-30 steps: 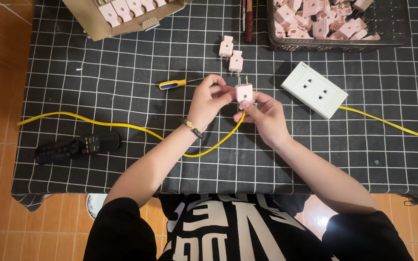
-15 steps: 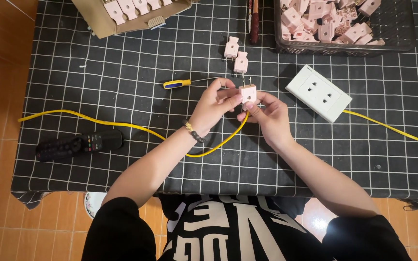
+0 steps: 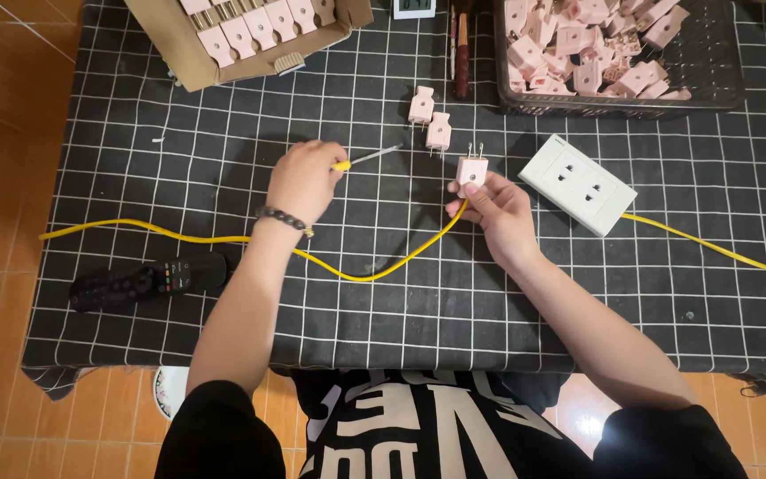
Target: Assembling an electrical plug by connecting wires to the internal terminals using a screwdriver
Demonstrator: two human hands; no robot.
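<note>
Screwdriver [image 3: 361, 160], yellow-handled, lies under left hand [image 3: 305, 182], fingers closed round its handle on the surface. Rightward, pink plug [image 3: 472, 170] on yellow cable [image 3: 374, 273], prongs up, pinched in right hand [image 3: 496, 208]. Best held steady, tip squared to screw.

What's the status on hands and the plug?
Left hand on screwdriver. Right hand holds pink plug, yellow cable attached. Nothing blocking.

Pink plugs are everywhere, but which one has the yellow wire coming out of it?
The pink plug held in the right hand, prongs up. The two loose plugs beside it have no wire.
</note>
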